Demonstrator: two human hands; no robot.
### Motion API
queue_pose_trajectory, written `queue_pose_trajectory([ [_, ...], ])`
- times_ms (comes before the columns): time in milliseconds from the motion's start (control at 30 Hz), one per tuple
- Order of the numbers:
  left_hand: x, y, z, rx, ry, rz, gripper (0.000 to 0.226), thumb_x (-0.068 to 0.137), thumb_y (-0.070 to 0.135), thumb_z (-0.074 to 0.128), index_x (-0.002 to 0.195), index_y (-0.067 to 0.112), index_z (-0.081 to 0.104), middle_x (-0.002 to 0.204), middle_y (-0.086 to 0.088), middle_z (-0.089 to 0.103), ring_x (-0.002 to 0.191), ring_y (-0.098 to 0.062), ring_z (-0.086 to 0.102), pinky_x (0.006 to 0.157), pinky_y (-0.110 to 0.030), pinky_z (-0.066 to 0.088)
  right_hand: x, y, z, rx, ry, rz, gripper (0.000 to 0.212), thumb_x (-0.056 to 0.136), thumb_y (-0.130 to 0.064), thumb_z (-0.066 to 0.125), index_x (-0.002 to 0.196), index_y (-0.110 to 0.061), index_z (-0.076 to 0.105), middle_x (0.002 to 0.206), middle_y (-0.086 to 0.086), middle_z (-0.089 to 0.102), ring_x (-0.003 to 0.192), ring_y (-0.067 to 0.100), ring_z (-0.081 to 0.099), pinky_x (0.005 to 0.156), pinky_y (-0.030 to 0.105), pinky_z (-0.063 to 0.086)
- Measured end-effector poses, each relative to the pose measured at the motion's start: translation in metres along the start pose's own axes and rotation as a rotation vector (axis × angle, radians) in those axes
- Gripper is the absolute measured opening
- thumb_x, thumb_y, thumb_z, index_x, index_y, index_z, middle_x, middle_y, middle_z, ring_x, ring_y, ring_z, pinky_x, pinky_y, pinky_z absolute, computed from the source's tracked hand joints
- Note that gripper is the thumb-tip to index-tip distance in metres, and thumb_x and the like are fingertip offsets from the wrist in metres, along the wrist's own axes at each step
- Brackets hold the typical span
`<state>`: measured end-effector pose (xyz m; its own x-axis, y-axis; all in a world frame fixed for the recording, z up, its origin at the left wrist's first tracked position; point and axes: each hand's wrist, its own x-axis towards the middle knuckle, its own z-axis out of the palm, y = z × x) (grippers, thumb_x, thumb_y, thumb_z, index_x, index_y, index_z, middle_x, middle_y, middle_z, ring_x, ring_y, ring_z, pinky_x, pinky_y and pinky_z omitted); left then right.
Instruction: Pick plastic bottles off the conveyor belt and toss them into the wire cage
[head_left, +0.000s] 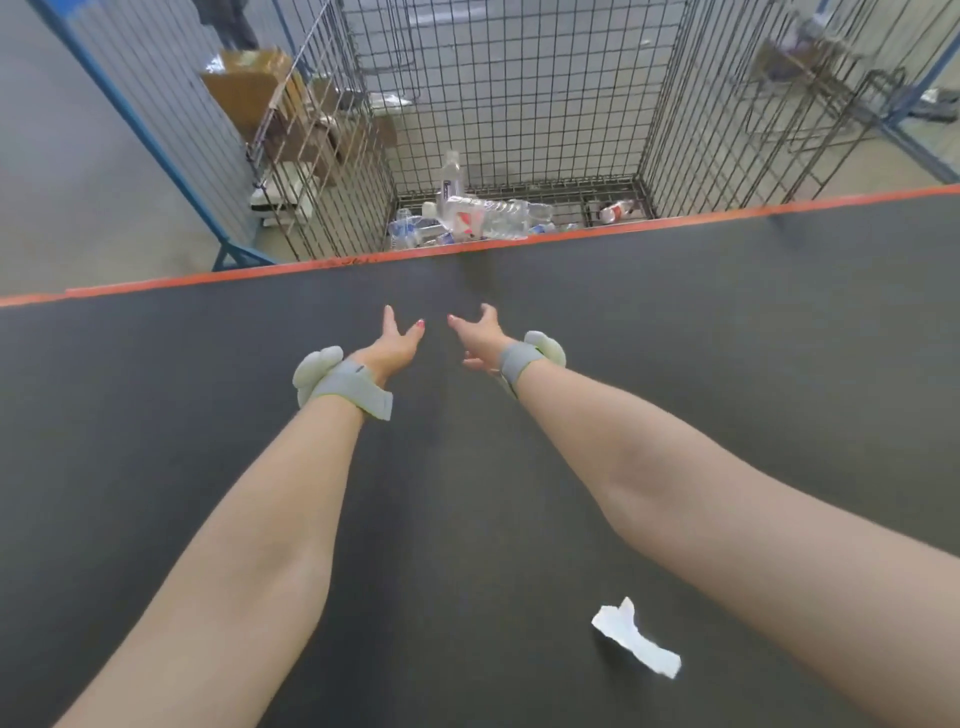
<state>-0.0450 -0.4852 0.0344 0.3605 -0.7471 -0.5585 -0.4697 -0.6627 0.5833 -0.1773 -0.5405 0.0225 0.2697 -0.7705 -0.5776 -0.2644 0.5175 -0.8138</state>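
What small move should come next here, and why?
Probably pull both arms back toward the body: the left hand and right hand are open and empty, the bottles lie in the wire cage, and the belt shows only a white scrap.

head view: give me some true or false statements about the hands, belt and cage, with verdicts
1. The left hand and right hand are both open and hold nothing. True.
2. The wire cage is empty. False: plastic bottles lie on its floor.
3. A white paper scrap lies on the conveyor belt by the right forearm. True.
4. A bottle lies on the belt between the hands. False: no bottle shows on the belt.
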Motion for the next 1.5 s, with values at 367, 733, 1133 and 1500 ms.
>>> queue_pose_trajectory([
  [367, -0.165, -0.092, 0.085, 0.335, -0.063, -0.052, 0.074, 0.1, 0.046, 0.036, 0.154, 0.018, -0.006, 0.16, -0.017, 0.0, 0.148, -0.035, 0.005, 0.121, -0.044, 0.008, -0.142, 0.119, -0.01, -0.53, -0.012, 0.126, 0.078, 0.096, -0.042, 0.053, 0.155, -0.02, 0.008, 0.155, 0.013, 0.024, 0.142, 0.033, 0.028, 0.114, 0.047, 0.03],
  [733, -0.253, -0.204, 0.144, 0.441, -0.041, -0.144, 0.081, 0.095, 0.057, 0.037, 0.153, 0.025, -0.011, 0.16, -0.008, -0.019, 0.145, -0.036, -0.021, 0.119, -0.05, -0.004, -0.253, 0.269, -0.016, -1.157, -0.156, 0.131, 0.097, 0.08, -0.076, 0.047, 0.153, -0.041, -0.007, 0.16, -0.002, -0.022, 0.149, 0.028, -0.015, 0.117, 0.059, 0.009],
  [1133, -0.316, -0.264, 0.122, 0.402, 0.166, -0.199, 0.081, 0.095, 0.058, 0.035, 0.152, 0.029, -0.015, 0.158, -0.002, -0.025, 0.146, -0.03, -0.022, 0.111, -0.068, 0.0, -0.285, 0.28, 0.013, -1.164, -0.17, 0.026, 0.096, 0.084, -0.07, 0.05, 0.151, -0.042, -0.012, 0.16, -0.003, -0.022, 0.149, 0.028, -0.012, 0.118, 0.051, 0.005],
  [1500, -0.324, -0.313, 0.11, 0.416, 0.106, -0.232, 0.088, 0.091, 0.064, 0.039, 0.152, 0.029, -0.013, 0.157, 0.0, -0.028, 0.145, -0.028, -0.024, 0.111, -0.068, 0.001, -0.292, 0.289, 0.068, -1.114, -0.286, -0.238, 0.094, 0.086, -0.059, 0.058, 0.152, -0.041, -0.007, 0.159, -0.007, -0.024, 0.148, 0.021, -0.018, 0.115, 0.06, 0.003],
])
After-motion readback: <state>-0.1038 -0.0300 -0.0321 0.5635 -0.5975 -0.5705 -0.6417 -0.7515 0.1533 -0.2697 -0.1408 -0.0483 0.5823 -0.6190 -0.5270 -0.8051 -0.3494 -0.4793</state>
